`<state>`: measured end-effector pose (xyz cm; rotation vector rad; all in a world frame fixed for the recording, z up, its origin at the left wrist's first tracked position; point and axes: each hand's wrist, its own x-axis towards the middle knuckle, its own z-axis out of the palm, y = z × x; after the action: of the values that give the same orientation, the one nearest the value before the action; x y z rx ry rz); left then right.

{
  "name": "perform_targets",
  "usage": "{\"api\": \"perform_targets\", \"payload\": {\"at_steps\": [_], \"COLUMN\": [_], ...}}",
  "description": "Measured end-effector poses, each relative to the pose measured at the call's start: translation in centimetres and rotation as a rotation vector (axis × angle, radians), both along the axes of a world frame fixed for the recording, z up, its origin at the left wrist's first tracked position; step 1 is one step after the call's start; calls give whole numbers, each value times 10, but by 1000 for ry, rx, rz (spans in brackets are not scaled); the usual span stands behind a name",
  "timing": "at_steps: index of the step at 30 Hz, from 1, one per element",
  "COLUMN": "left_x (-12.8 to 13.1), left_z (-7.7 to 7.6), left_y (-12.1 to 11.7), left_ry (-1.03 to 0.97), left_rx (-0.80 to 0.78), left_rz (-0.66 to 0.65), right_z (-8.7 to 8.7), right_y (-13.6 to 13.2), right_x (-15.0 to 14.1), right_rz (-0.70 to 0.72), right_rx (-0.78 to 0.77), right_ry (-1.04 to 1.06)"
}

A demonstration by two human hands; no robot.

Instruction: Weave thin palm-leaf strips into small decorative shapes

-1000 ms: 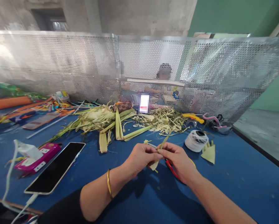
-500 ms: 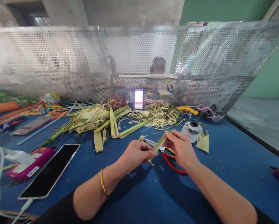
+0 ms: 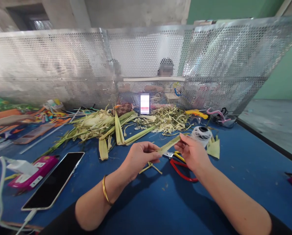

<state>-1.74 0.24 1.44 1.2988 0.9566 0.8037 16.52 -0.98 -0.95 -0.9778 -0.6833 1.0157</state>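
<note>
A flat pale-green leaf strip (image 3: 170,144) is stretched between my two hands above the blue table. My left hand (image 3: 143,158) pinches its lower end between thumb and fingers. The upper end sits in the pinch of my right hand (image 3: 194,152). Below my left hand, a thin knotted piece of green leaf (image 3: 151,165) shows, partly covered by the fingers. Scissors (image 3: 181,172) with red and yellow on their handles lie under the strip, their blades mostly hidden. Just behind my right hand stands a spool of white thread (image 3: 201,134), beside a cut piece of leaf (image 3: 213,148).
Piles of leaves (image 3: 94,122) and shredded scraps (image 3: 171,120) lie before a perforated metal screen (image 3: 146,45). At left are a phone (image 3: 54,182) on a cable and a magenta power strip (image 3: 36,173). Another person's arm (image 3: 11,121) reaches in at far left. A yellow-handled tool (image 3: 197,114) lies behind.
My hands have moved slightly apart, the right one rightward, and the strip lies flatter. The knotted piece shows more below my left hand. Another person's arm has come in at far left.
</note>
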Motion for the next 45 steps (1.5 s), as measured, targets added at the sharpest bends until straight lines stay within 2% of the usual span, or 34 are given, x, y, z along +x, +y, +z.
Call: {"api": "perform_targets", "payload": {"at_steps": [4,9,15,21,26,29,32,35,38,39,41,44,45], "left_x": [-2,-2,-3,-5,3,13,23,29,29,28,25,19,17], "left_z": [-2,-3,0,6,15,21,25,25,23,22,20,20,20], "left_y": [3,3,3,3,5,7,11,15,21,24,31,43,47], "left_ry": [-79,-193,-149,-68,53,144,156,144,152,145,122,91,84], "left_rx": [-7,-88,-6,29,137,155,153,128,113,104,75,29,20], "left_rz": [108,74,113,113,24,-112,-240,-251,-215,-191,-125,-41,-26], "right_z": [0,1,7,12,20,22,20,18,18,18,19,16,14], "right_y": [0,1,0,-3,-10,-14,-14,-9,-3,-2,-3,-11,-14], "right_x": [1,1,1,-3,-11,-14,-13,-7,4,8,15,20,20], "right_rz": [-10,-9,-16,-30,5,65,84,24,-112,-136,-81,208,277], "right_rx": [-12,-31,-12,-12,57,106,129,121,77,48,-21,-169,-245], "right_ry": [80,76,81,-21,-264,-347,-344,-289,-304,-385,-728,-1449,-1623]}}
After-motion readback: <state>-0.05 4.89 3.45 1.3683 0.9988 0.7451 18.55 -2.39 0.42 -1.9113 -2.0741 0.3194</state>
